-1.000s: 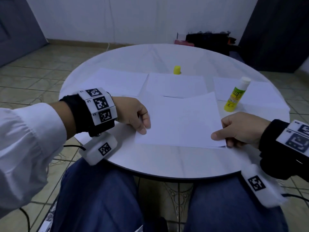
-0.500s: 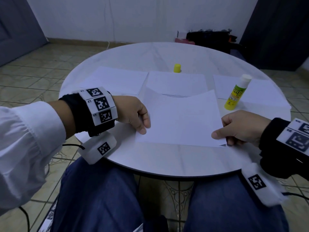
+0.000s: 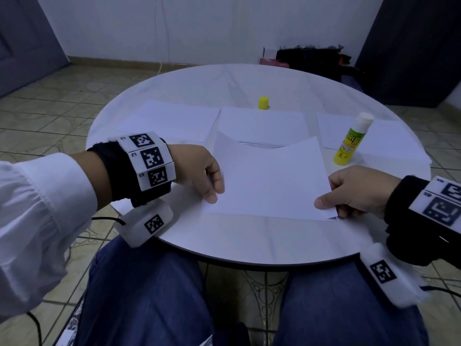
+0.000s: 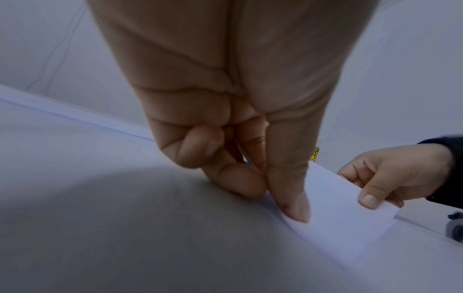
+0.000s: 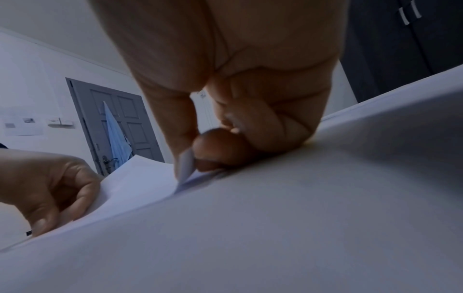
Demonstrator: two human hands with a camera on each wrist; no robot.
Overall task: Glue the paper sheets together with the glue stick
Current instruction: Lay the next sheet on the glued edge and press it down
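Note:
A white paper sheet (image 3: 269, 181) is held over the round white table (image 3: 249, 240), its far edge lifted and bowed. My left hand (image 3: 212, 193) pinches its near-left corner between thumb and fingers; the same pinch shows in the left wrist view (image 4: 280, 198). My right hand (image 3: 324, 204) pinches the near-right corner, thumb on top (image 5: 185, 168). The uncapped glue stick (image 3: 351, 139), yellow-green with a white tip, stands upright right of the sheet. Its yellow cap (image 3: 263, 102) stands at the back centre.
Three more sheets lie flat across the table: one at the back left (image 3: 172, 121), a thin stack in the middle (image 3: 262, 126), one at the right (image 3: 389, 141) under the glue stick. Dark bags (image 3: 311, 58) sit on the floor behind the table.
The held sheet's far edge has lifted and curved a little more. Both hands keep their pinch on the near corners and have hardly moved.

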